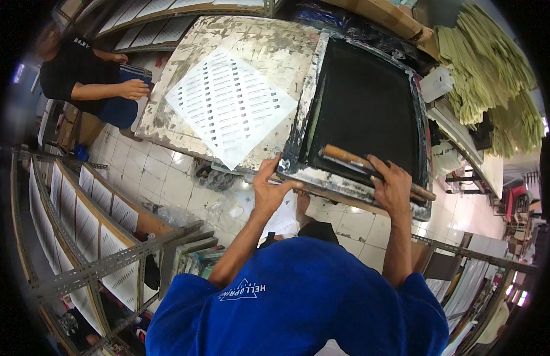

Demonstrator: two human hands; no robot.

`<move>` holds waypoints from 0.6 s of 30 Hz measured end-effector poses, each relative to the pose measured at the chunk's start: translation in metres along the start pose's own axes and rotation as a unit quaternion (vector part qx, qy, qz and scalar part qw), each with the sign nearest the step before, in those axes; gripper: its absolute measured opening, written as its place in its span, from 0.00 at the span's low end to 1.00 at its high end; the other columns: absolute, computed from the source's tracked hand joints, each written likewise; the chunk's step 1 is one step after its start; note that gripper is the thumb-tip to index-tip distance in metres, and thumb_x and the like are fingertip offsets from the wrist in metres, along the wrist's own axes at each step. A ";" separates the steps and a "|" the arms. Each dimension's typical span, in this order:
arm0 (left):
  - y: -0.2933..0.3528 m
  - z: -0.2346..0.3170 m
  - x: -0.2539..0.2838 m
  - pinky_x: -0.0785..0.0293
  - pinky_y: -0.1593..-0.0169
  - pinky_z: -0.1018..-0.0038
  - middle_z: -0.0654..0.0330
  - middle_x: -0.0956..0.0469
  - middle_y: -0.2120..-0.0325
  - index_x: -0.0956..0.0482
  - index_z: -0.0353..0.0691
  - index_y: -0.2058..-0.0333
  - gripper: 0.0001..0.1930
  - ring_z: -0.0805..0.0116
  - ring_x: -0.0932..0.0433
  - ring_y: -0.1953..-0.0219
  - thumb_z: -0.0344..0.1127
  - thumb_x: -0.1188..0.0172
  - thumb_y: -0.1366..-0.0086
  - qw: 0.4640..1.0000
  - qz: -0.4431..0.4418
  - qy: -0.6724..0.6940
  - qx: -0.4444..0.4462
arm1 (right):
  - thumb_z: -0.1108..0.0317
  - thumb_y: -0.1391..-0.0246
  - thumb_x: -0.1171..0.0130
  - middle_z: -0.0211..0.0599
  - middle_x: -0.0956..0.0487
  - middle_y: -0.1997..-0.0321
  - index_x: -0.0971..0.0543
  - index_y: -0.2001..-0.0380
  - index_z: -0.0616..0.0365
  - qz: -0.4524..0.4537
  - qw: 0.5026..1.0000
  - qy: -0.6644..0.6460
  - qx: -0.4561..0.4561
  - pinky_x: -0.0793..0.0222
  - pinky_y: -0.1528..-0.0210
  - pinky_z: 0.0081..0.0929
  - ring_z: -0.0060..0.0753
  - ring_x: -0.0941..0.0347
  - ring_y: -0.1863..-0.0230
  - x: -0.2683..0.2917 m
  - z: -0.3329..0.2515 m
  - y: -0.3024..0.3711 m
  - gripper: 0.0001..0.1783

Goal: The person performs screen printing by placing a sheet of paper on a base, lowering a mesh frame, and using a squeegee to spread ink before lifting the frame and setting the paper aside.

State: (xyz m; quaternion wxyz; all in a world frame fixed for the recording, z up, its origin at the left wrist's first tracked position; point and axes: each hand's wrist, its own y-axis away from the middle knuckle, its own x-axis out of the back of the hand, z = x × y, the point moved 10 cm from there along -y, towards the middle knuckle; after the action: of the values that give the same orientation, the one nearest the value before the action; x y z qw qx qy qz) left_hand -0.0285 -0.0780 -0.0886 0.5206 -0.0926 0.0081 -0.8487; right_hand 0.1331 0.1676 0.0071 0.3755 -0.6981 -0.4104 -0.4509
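A screen printing frame with black ink over its mesh lies on the right part of the worktable. My left hand grips the frame's near left corner, with the thumb pointing right along the near edge. In my right hand is a squeegee with a wooden handle, resting slantwise over the near end of the frame. The hand's fingers curl over the handle, and its blade is mostly hidden. Left of the frame, a white printed sheet with rows of small labels lies turned cornerwise on the table.
The worktable is stained with paint. A co-worker in a dark shirt stands at its far left end. Drying racks with printed sheets stand at the near left. Pale green strips hang at the far right, near a white box.
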 end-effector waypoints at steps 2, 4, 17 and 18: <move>-0.008 0.023 0.000 0.29 0.49 0.75 0.59 0.22 0.61 0.25 0.31 0.43 0.42 0.70 0.24 0.58 0.28 0.20 0.61 1.000 0.013 0.007 -0.027 | 0.59 0.60 0.32 0.65 0.21 0.56 0.21 0.44 0.40 0.038 0.999 0.025 0.028 0.29 0.51 0.50 0.62 0.23 0.56 0.027 -0.020 0.010 0.34; -0.018 0.052 0.002 0.28 0.51 0.76 0.60 0.22 0.62 0.24 0.28 0.44 0.40 0.71 0.24 0.59 0.28 0.20 0.60 0.997 0.041 0.056 -0.034 | 0.50 0.64 0.29 0.63 0.22 0.57 0.21 0.44 0.38 0.091 0.991 0.070 0.062 0.30 0.53 0.49 0.60 0.24 0.57 0.055 -0.042 0.017 0.37; -0.202 0.052 -0.094 0.29 0.46 0.70 0.52 0.17 0.59 0.18 0.31 0.55 0.14 0.62 0.21 0.53 0.30 0.35 0.38 0.989 0.014 0.009 -0.147 | 0.57 0.58 0.28 0.49 0.15 0.57 0.21 0.45 0.55 0.156 0.978 0.019 0.137 0.24 0.53 0.34 0.39 0.17 0.58 0.256 -0.026 -0.140 0.34; -0.222 0.025 -0.109 0.29 0.45 0.69 0.51 0.17 0.58 0.17 0.32 0.54 0.15 0.61 0.21 0.53 0.31 0.35 0.39 0.989 -0.006 -0.030 -0.142 | 0.51 0.59 0.26 0.45 0.16 0.62 0.18 0.52 0.59 0.135 0.982 -0.023 0.126 0.24 0.57 0.32 0.37 0.19 0.63 0.263 -0.033 -0.153 0.32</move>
State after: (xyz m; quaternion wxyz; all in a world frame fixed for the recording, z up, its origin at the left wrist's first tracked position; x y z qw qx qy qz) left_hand -0.1716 0.1222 -0.0555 0.4967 -0.1915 0.1120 -0.8391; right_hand 0.0499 0.2578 0.2878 0.5086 -0.7043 -0.3741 -0.3246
